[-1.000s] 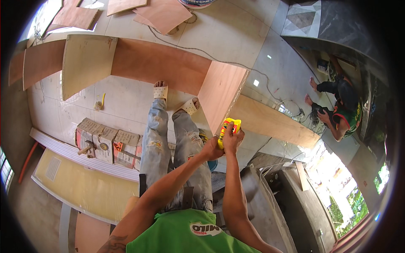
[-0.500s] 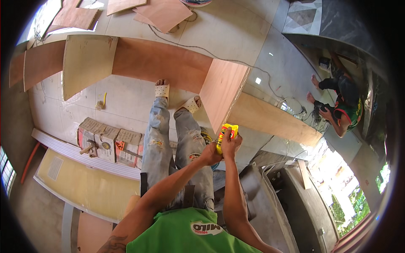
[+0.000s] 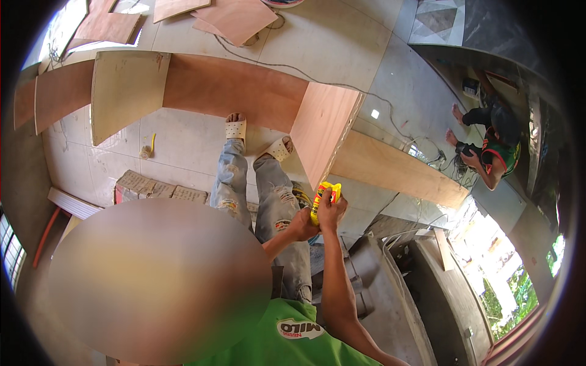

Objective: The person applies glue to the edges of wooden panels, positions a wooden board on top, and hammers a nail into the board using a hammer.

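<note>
A small yellow packet (image 3: 317, 204) with red and dark print is held upright in front of my knees. My right hand (image 3: 331, 213) wraps round it from the right, thumb on its front. Against its lower end, my left hand (image 3: 303, 226) is closed, its fingers partly hidden by the right hand. Below the hands are my legs in ripped jeans (image 3: 265, 195). Just beyond the packet stands the upright end panel (image 3: 323, 128) of a plywood frame. Most of my left forearm lies behind a blurred oval patch.
A long plywood panel (image 3: 238, 85) stands beyond my feet, and another board (image 3: 397, 168) runs right. A brush-like tool with a yellow handle (image 3: 152, 143) lies on the tiles. Cardboard boxes (image 3: 155, 186) sit at left. A cable (image 3: 317, 79) crosses the floor. A co-worker (image 3: 500, 146) sits far right.
Both hands and the packet have shifted slightly left and down. A blurred oval now covers the lower left. The co-worker's arm and head have moved a little.
</note>
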Motion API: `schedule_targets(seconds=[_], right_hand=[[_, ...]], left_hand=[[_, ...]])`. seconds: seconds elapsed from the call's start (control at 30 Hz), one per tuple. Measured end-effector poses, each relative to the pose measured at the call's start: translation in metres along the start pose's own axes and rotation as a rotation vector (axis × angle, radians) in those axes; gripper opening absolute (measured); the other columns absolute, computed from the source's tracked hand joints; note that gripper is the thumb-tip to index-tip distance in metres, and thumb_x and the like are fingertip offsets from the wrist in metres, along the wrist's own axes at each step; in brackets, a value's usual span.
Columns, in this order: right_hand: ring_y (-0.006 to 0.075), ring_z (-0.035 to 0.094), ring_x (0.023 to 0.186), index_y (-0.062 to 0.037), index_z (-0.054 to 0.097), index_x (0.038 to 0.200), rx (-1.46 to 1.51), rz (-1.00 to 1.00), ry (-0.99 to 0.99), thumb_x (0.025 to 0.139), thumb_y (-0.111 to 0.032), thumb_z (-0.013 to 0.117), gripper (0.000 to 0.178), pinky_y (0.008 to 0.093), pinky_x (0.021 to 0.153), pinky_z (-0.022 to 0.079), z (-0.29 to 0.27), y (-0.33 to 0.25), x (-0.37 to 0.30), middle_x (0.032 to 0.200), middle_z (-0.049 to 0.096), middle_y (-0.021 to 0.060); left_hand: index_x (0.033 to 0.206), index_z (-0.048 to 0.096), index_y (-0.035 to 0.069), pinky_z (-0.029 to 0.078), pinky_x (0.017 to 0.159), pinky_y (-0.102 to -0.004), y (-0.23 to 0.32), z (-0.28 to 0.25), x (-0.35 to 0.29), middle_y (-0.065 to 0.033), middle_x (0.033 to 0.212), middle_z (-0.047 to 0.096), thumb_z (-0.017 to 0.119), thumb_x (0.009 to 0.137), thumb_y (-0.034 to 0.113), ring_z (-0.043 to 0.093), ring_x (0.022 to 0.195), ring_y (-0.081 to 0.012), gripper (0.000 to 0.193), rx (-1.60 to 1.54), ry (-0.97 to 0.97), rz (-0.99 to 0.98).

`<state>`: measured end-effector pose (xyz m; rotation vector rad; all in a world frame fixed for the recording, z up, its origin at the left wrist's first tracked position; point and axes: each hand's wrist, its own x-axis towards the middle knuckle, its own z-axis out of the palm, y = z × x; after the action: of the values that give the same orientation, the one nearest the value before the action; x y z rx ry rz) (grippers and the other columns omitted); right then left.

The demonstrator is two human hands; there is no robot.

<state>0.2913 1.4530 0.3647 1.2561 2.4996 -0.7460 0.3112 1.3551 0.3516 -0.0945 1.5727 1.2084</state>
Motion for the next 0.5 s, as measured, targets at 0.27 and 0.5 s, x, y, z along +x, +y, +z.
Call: schedule_targets(seconds=[0.27, 0.5], right_hand=[[0.0414, 0.053, 0.097, -0.0011, 0.063, 0.097, -0.011, -0.001, 0.039, 0.089, -0.035, 0.053, 0.036, 0.0475, 0.088, 0.041, -0.003, 0.014, -0.009, 0.096, 0.061, 0.0252], [0.0429, 0.056, 0.083, -0.0009, 0.063, 0.089, -0.019, -0.115, 0.051, 0.088, -0.027, 0.054, 0.028, 0.0497, 0.077, 0.044, 0.000, 0.018, -0.014, 0.086, 0.062, 0.0240]], left_hand=[[0.089, 0.064, -0.002, 0.050, 0.076, -0.0434, 0.003, 0.002, -0.010, -0.0252, 0.091, 0.064, 0.079, 0.062, 0.033, 0.062, 0.092, -0.0403, 0.046, -0.084, -0.108, 0.012], [0.090, 0.064, -0.003, 0.050, 0.075, -0.0424, -0.011, 0.011, -0.012, -0.0243, 0.091, 0.065, 0.079, 0.063, 0.031, 0.063, 0.090, -0.0385, 0.046, -0.025, -0.016, 0.022]])
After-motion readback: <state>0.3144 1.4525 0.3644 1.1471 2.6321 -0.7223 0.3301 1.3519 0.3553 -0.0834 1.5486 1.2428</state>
